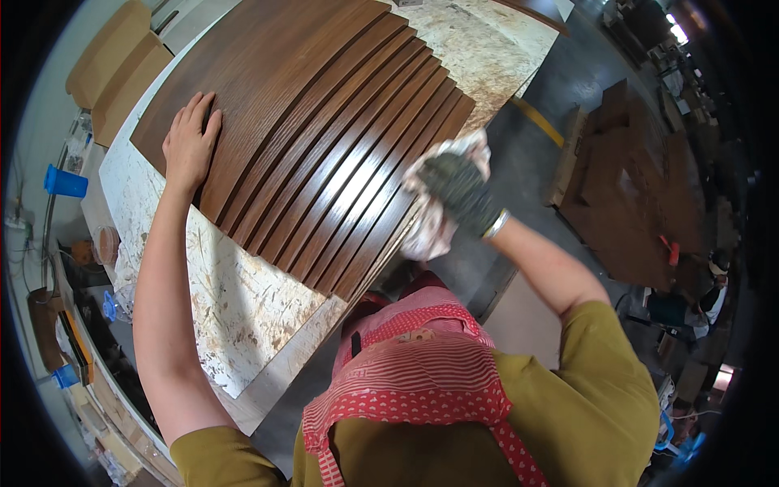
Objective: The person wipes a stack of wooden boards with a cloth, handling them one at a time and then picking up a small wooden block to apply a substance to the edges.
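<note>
Brown wood-grain panels point(251, 73) lie in a fanned, overlapping stack, each one's edge showing as a step toward me. My bare left hand point(191, 138) rests flat on the top panel near its left edge, fingers stretched out. On my right hand point(456, 188) is a dark work glove, blurred by motion. It grips a crumpled whitish rag point(430, 231) with pinkish marks, just off the right ends of the nearest panels. Whether the rag touches a panel cannot be made out.
The panels lie on a worktable point(235, 316) with a scuffed, stained white top. Beyond its left side are an open cardboard box point(122, 73) and a blue cup-like container point(65, 182). Across the floor at right, more brown panels point(625, 187) are stacked near a yellow floor line point(538, 122).
</note>
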Action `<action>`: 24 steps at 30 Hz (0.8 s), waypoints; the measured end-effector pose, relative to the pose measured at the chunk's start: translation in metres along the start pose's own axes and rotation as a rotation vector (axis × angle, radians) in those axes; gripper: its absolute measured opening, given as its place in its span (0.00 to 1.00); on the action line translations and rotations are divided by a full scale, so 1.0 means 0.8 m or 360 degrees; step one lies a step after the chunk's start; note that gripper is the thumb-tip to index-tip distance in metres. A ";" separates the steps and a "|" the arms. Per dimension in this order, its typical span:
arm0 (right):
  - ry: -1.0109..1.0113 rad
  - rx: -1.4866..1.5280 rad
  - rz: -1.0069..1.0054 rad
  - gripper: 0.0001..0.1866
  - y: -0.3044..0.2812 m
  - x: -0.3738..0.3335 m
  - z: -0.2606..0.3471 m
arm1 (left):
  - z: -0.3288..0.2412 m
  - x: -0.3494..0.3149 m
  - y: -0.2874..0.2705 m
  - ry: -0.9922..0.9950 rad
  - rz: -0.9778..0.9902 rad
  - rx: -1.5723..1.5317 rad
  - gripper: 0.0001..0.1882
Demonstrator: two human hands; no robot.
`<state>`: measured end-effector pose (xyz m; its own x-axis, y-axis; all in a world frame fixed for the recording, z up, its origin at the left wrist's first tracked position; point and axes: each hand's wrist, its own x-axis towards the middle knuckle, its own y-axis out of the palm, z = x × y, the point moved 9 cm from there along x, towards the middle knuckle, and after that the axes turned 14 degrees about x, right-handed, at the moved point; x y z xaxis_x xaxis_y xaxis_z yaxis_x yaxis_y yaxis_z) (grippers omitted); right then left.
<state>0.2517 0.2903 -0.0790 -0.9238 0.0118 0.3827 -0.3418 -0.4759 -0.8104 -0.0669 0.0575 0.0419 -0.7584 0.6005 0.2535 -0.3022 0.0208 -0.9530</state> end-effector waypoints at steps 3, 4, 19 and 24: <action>-0.0138 0.0009 -0.0166 0.19 -0.087 0.021 -0.111 | -0.014 0.011 -0.007 0.0044 -0.0033 -0.0007 0.24; 0.0105 -0.0117 -0.0069 0.17 -0.121 0.053 -0.119 | -0.008 0.007 -0.005 0.0041 -0.0040 -0.0004 0.24; -0.0117 0.0412 -0.0163 0.14 -0.078 0.060 -0.049 | -0.010 0.006 -0.003 0.0068 0.0019 -0.0124 0.24; -0.0319 -0.0716 0.0052 0.15 -0.041 0.039 -0.056 | -0.012 0.014 -0.002 0.0048 0.0024 -0.0099 0.24</action>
<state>0.2266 0.3458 -0.0606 -0.8991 -0.1871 0.3956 -0.3943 -0.0458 -0.9178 -0.0693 0.0716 0.0446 -0.7446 0.6248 0.2350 -0.2537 0.0607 -0.9654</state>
